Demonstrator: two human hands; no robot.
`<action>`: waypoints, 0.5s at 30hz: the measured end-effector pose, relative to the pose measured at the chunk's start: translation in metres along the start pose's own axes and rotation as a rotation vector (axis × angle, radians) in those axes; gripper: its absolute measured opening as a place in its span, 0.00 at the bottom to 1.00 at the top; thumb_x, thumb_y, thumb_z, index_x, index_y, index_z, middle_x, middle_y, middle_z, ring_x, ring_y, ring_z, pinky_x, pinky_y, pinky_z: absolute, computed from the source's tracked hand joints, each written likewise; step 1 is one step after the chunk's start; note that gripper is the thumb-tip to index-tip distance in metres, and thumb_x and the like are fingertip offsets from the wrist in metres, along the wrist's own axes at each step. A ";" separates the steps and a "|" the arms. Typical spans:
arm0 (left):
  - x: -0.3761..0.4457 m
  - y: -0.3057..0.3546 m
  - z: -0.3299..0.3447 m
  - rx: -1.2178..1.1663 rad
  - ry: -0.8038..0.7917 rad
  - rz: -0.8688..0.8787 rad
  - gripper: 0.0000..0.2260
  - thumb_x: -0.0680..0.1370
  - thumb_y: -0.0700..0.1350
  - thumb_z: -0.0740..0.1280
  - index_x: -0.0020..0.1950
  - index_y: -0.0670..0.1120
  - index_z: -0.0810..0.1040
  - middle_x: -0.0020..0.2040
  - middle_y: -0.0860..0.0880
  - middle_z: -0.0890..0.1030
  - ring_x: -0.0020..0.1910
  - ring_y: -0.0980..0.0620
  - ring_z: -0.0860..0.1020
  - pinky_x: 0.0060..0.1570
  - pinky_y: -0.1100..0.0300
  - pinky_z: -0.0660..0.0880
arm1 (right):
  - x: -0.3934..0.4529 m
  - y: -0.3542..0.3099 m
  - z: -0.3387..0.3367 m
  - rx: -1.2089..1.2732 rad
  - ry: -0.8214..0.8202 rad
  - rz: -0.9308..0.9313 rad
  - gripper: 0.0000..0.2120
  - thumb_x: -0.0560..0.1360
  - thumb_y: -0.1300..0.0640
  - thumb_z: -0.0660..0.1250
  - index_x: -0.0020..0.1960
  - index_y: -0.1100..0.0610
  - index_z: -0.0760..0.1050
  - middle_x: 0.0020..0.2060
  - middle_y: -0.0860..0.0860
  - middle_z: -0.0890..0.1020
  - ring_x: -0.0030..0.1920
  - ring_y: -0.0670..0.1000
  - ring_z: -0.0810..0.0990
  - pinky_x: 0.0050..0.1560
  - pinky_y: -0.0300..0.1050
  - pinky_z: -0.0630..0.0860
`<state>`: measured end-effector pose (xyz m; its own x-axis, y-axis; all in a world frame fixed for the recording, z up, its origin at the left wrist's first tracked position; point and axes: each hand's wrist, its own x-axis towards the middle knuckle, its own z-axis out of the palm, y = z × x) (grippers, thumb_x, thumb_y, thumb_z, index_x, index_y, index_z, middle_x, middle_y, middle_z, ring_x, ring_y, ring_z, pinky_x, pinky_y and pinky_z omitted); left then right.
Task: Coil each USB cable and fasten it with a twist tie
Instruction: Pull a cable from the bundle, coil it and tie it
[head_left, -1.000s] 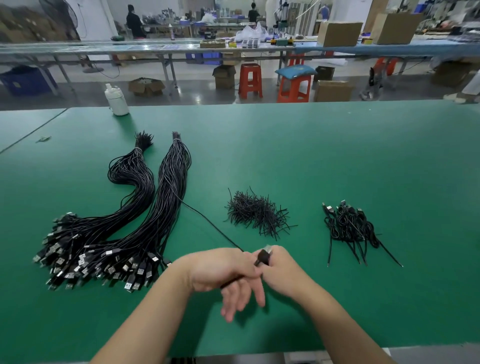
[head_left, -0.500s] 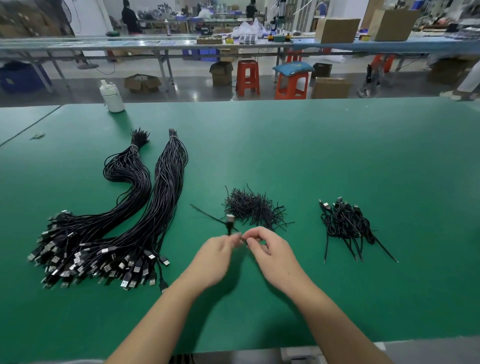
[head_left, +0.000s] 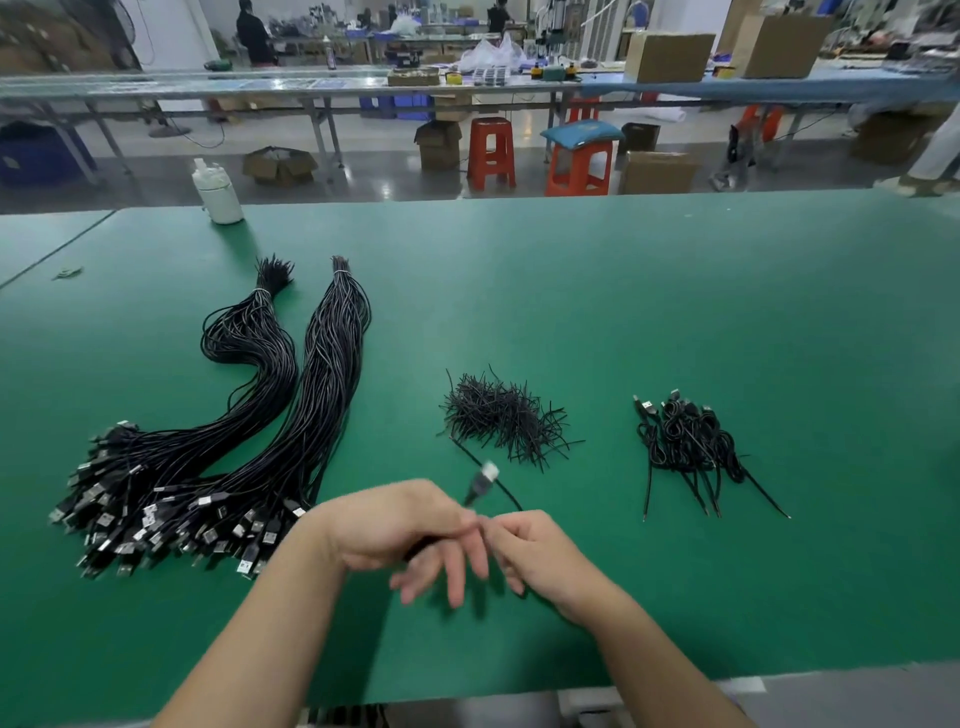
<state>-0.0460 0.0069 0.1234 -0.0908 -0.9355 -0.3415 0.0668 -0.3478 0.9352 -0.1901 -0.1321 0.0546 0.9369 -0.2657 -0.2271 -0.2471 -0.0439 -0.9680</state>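
Hands meet just in front of the loose heap of black twist ties (head_left: 501, 418); left hand (head_left: 400, 530) grasps a thin black USB cable (head_left: 480, 480), right hand (head_left: 530, 551) pinches it, seemingly to wind a coil.

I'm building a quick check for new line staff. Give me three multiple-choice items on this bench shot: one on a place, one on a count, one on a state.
1. Where does the pile of twist ties lie?
A. between the long cable bundles and the small heap of coiled cables
B. beside the white bottle
C. on a stool

2. How many long cable bundles lie at the left?
A. one
B. two
C. four

3. What is the state of the cable in the hands?
A. lying untouched
B. held, its plug sticking up
C. already tied

Key: 1 A, the coiled cables lie to its right; 2 B, one bundle beside another; 3 B, the left hand and right hand hold the cable, plug raised.
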 end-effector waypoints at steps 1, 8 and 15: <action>0.003 -0.004 0.003 0.126 -0.001 -0.136 0.19 0.84 0.49 0.56 0.51 0.36 0.80 0.40 0.41 0.85 0.26 0.51 0.80 0.24 0.64 0.72 | 0.001 -0.001 0.000 0.015 -0.024 0.009 0.22 0.82 0.48 0.62 0.33 0.58 0.70 0.22 0.49 0.66 0.23 0.48 0.63 0.27 0.44 0.63; 0.038 -0.026 0.008 0.559 0.637 -0.144 0.18 0.83 0.53 0.59 0.39 0.49 0.81 0.38 0.52 0.84 0.38 0.48 0.81 0.49 0.52 0.78 | 0.008 -0.012 0.005 0.006 0.179 -0.053 0.18 0.85 0.55 0.55 0.37 0.55 0.71 0.22 0.44 0.66 0.24 0.49 0.64 0.30 0.48 0.65; 0.061 0.000 0.011 -0.613 1.027 0.442 0.18 0.86 0.48 0.53 0.59 0.38 0.77 0.48 0.44 0.86 0.48 0.48 0.85 0.47 0.58 0.82 | 0.006 0.005 0.023 -0.015 0.007 -0.064 0.20 0.85 0.52 0.55 0.35 0.47 0.72 0.23 0.41 0.66 0.25 0.40 0.61 0.28 0.34 0.58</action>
<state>-0.0622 -0.0500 0.1036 0.8453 -0.5011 -0.1855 0.3655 0.2890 0.8848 -0.1803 -0.1121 0.0460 0.9492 -0.2687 -0.1638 -0.1903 -0.0757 -0.9788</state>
